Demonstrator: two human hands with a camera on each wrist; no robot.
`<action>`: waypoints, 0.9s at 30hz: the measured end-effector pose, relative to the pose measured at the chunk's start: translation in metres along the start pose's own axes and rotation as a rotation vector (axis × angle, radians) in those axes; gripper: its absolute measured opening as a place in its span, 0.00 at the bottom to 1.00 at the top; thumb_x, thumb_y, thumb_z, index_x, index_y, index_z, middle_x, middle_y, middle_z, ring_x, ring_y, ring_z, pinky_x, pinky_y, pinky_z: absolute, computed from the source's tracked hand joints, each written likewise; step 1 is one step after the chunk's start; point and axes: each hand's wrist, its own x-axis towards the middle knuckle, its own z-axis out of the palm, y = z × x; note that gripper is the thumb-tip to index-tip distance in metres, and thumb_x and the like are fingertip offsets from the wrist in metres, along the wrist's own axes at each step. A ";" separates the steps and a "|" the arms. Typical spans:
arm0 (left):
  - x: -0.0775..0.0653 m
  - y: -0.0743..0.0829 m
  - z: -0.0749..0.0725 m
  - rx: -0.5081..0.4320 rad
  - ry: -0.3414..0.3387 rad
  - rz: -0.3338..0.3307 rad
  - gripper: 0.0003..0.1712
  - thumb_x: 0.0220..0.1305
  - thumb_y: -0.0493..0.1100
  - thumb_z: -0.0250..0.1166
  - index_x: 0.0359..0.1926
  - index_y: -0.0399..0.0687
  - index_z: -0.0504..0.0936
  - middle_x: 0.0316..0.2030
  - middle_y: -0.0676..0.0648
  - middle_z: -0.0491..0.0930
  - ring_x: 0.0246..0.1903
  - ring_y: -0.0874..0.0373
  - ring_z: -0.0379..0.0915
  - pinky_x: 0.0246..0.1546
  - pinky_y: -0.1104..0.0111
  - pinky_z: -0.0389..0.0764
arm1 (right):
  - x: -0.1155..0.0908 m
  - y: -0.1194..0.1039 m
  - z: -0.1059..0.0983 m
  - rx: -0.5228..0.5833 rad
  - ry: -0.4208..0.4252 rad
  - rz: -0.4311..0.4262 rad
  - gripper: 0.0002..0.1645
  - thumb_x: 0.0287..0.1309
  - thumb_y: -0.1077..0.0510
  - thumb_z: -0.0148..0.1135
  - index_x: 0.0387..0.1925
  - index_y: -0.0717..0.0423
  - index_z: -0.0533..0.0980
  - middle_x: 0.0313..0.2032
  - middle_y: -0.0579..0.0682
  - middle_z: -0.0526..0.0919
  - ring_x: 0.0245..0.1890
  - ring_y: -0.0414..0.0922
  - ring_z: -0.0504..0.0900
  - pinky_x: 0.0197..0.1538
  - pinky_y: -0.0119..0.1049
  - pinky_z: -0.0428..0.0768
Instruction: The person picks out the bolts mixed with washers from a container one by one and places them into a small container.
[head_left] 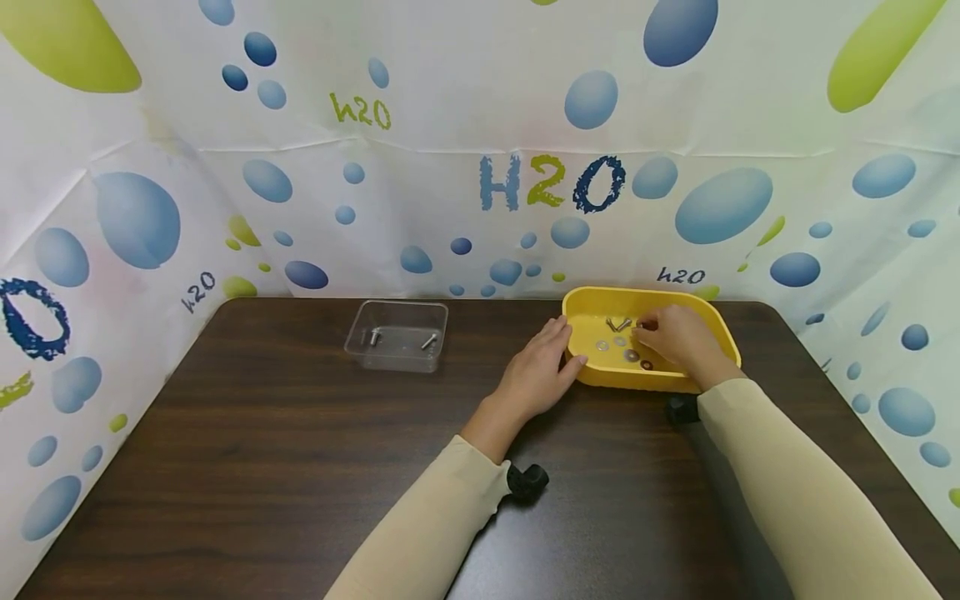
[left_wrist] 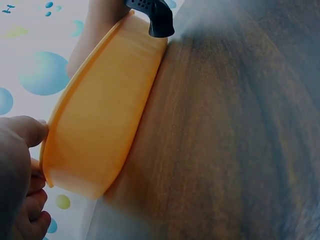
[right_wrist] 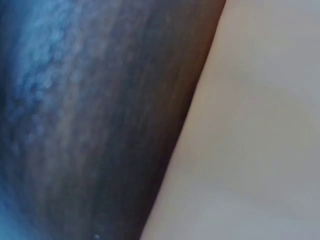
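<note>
Head view: left hand rested against left end of yellow tray, fingers extended and relaxed, thumb at rim. Right hand reached inside tray, thumb and fingers drawn together beside screws; could not tell whether they pinched anything. Washers lay nearer tray's front. Clear container holding two bolts stood well apart, left on dark wooden table.

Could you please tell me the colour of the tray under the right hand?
The tray is plain yellow; the head view shows it best.
</note>
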 end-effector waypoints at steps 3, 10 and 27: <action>0.000 0.000 0.000 0.014 0.000 0.003 0.38 0.75 0.58 0.50 0.75 0.43 0.58 0.76 0.46 0.52 0.76 0.55 0.46 0.74 0.58 0.56 | -0.002 -0.002 -0.001 -0.018 0.031 -0.029 0.21 0.64 0.49 0.63 0.49 0.62 0.82 0.40 0.57 0.87 0.37 0.51 0.77 0.51 0.50 0.77; -0.002 0.001 -0.001 0.044 0.010 0.002 0.38 0.75 0.59 0.50 0.75 0.41 0.57 0.76 0.44 0.53 0.76 0.53 0.47 0.74 0.57 0.56 | -0.006 -0.013 -0.002 -0.019 0.084 -0.085 0.19 0.65 0.51 0.62 0.49 0.60 0.83 0.41 0.57 0.87 0.39 0.53 0.77 0.56 0.53 0.76; -0.013 -0.007 -0.020 0.081 -0.009 -0.068 0.43 0.73 0.64 0.49 0.77 0.44 0.52 0.77 0.45 0.51 0.77 0.54 0.43 0.75 0.59 0.53 | -0.018 -0.061 -0.004 -0.061 0.216 -0.239 0.22 0.66 0.45 0.61 0.52 0.56 0.83 0.48 0.57 0.87 0.48 0.56 0.82 0.58 0.54 0.78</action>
